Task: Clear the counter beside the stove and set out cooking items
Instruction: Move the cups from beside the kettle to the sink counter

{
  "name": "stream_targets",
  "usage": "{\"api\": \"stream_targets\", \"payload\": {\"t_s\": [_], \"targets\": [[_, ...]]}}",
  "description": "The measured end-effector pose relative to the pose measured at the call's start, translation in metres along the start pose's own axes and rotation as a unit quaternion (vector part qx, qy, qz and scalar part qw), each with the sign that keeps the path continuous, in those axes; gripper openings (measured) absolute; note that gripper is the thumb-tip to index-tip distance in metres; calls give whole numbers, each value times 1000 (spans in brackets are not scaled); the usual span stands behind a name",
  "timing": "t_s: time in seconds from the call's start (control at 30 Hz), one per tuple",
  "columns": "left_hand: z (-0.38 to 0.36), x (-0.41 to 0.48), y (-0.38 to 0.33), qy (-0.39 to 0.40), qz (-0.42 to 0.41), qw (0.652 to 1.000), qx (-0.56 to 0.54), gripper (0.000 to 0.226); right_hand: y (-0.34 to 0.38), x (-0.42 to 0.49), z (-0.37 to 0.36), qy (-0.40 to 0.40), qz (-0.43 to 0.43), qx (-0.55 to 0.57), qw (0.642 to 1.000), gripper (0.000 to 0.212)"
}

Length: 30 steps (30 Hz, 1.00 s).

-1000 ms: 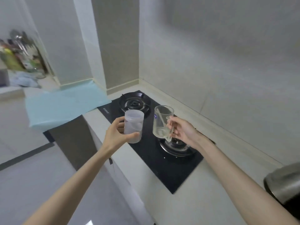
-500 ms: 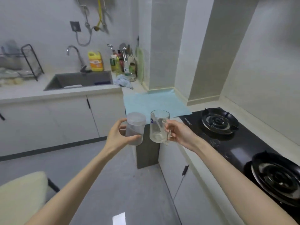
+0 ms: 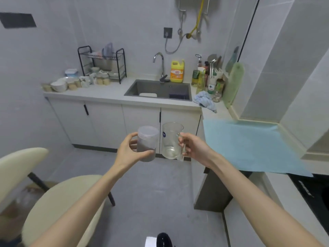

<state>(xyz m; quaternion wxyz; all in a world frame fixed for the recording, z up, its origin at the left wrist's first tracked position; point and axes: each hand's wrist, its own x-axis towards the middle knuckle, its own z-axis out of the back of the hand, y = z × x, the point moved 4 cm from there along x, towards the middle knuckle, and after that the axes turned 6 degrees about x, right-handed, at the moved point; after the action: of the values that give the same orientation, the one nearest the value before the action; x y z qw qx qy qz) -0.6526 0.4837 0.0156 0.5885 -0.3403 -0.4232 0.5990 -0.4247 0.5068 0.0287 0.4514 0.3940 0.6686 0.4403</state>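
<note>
Holding a frosted lidded jar (image 3: 147,141) in the left hand (image 3: 128,150) and a clear glass mug (image 3: 170,139) by its handle in the right hand (image 3: 194,148), a person faces a small kitchen, the fingers of both hands curled round their loads. Both vessels hang upright, just beside each other, above the floor before the sink (image 3: 156,87), left of a blue mat (image 3: 249,145) on the surface (image 3: 279,191) by the black stove (image 3: 315,193).
</note>
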Motion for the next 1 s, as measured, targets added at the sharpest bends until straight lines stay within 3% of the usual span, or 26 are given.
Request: {"api": "stream_targets", "payload": {"t_s": [0.37, 0.7, 1.0], "targets": [[72, 184, 31, -122, 46, 991, 13, 71, 65, 240, -48, 116, -4, -42, 992, 28], [142, 318, 81, -181, 82, 980, 4, 74, 97, 411, -99, 142, -25, -3, 990, 29], [203, 486, 149, -170, 102, 980, -3, 76, 110, 590, -145, 132, -45, 5, 990, 29]]}}
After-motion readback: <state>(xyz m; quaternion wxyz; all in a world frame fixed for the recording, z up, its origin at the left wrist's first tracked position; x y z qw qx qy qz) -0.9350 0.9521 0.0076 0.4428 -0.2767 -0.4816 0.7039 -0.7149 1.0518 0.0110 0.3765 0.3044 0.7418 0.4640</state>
